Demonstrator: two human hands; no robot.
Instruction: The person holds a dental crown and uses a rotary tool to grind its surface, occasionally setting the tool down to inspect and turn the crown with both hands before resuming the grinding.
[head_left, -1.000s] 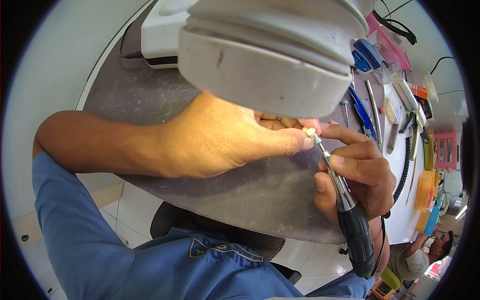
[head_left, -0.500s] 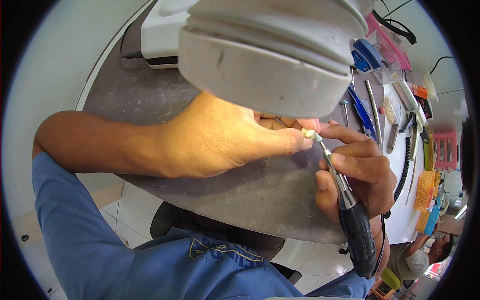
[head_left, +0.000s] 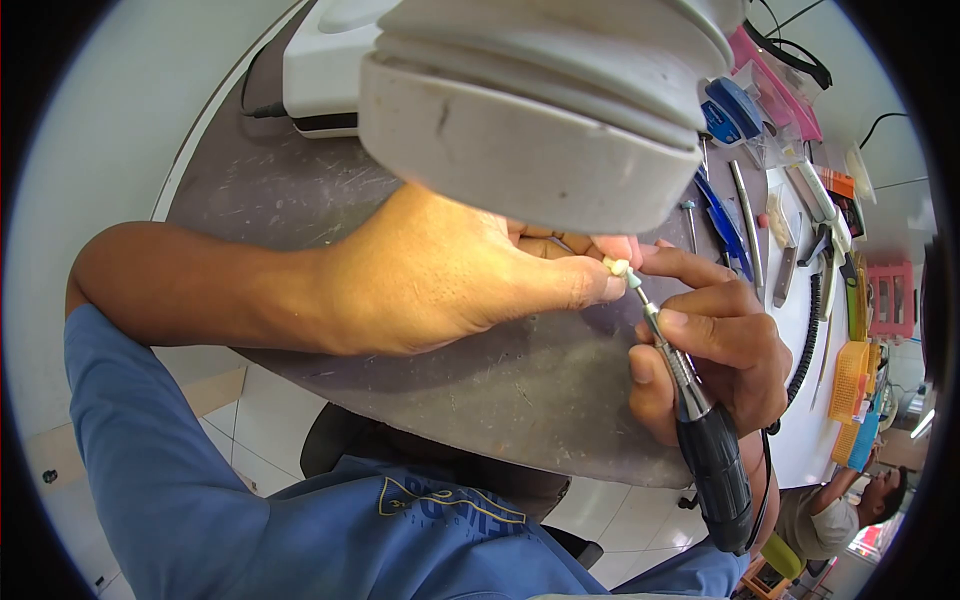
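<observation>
Between the thumb and fingertips of my left hand is a small cream dental crown, lit brightly from above. My right hand grips a dental handpiece like a pen, its metal nose pointing up and left and its black body running back below the hand. A pale green grinding tip sits on the handpiece and meets the crown's right side. My right index finger stretches close to the left fingertips. Part of the left fingers is hidden behind the lamp head.
A large white lamp head hangs over my hands. Behind it stands a white device. To the right lie blue-handled pliers, metal tools, a coiled black cord and yellow baskets. Another person is at far right.
The handpiece and my right hand have shifted very slightly to the left, and the crown has turned a little in my left fingers. Everything else stays put.
</observation>
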